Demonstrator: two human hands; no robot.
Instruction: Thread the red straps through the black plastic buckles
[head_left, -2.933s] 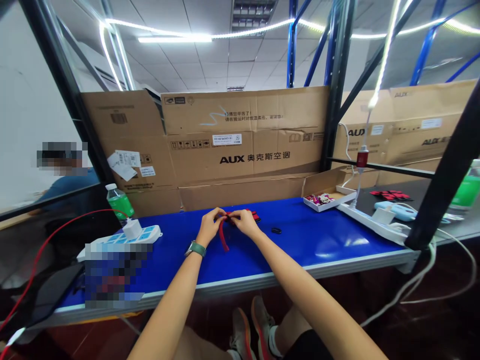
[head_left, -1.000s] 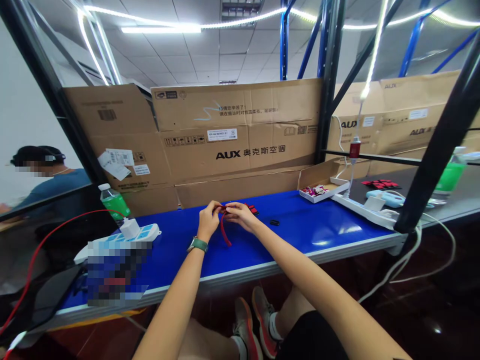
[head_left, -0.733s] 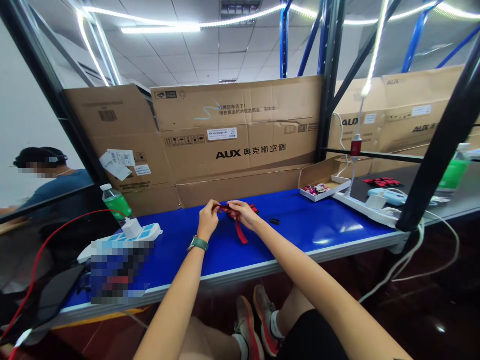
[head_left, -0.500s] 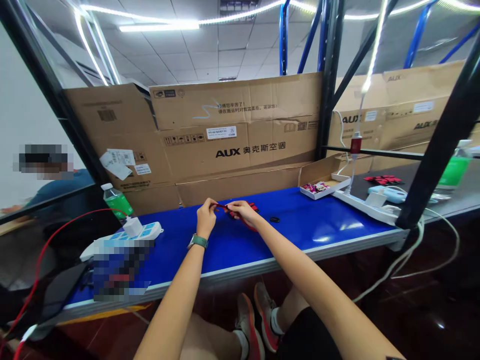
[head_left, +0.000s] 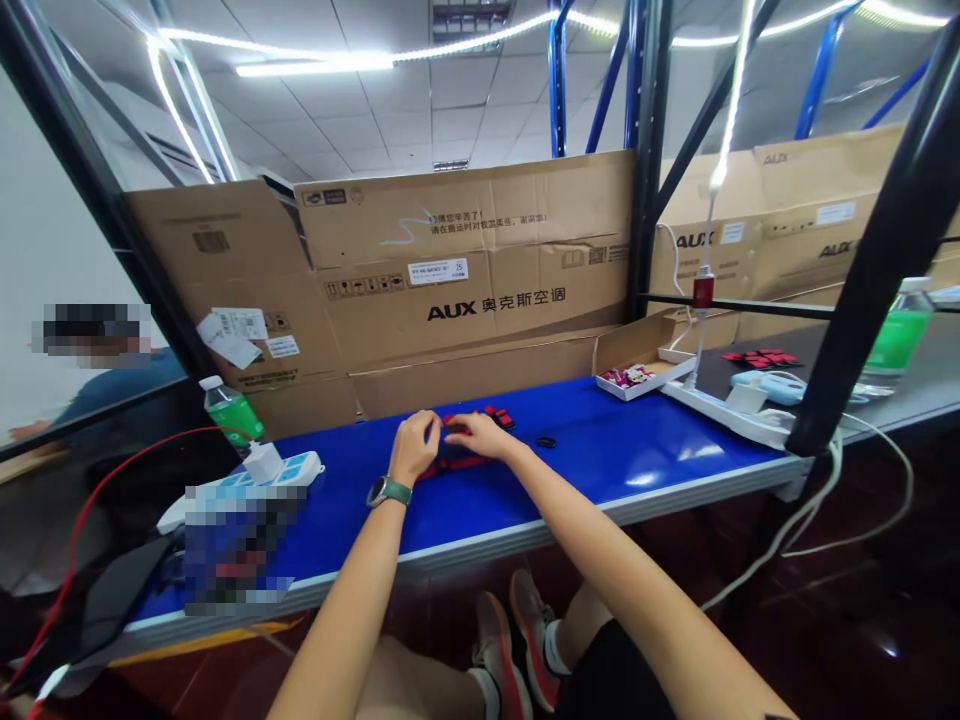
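Note:
A red strap (head_left: pixel 469 462) with a dark part lies stretched across the blue table, just below my hands. My left hand (head_left: pixel 414 446), a green-banded watch on its wrist, hovers over the strap's left end with fingers loosely curved and apart. Facing it, my right hand (head_left: pixel 481 436) has its thumb and forefinger spread, with nothing visible between them. Behind the right hand sit several red-and-black pieces (head_left: pixel 499 416), partly covered by it. A small black oval piece (head_left: pixel 546 442) lies to the right of that hand.
A white box of small wrapped items (head_left: pixel 630 390) stands at the back right, beside a white power strip (head_left: pixel 727 415). To the left are a green-labelled bottle (head_left: pixel 231 408) and another power strip (head_left: pixel 300 468). Cardboard (head_left: pixel 480 355) walls the back. A person (head_left: pixel 124 390) sits far left.
The red strap, held between both hands before, now lies on the table. Both hands have let go and their fingers have parted.

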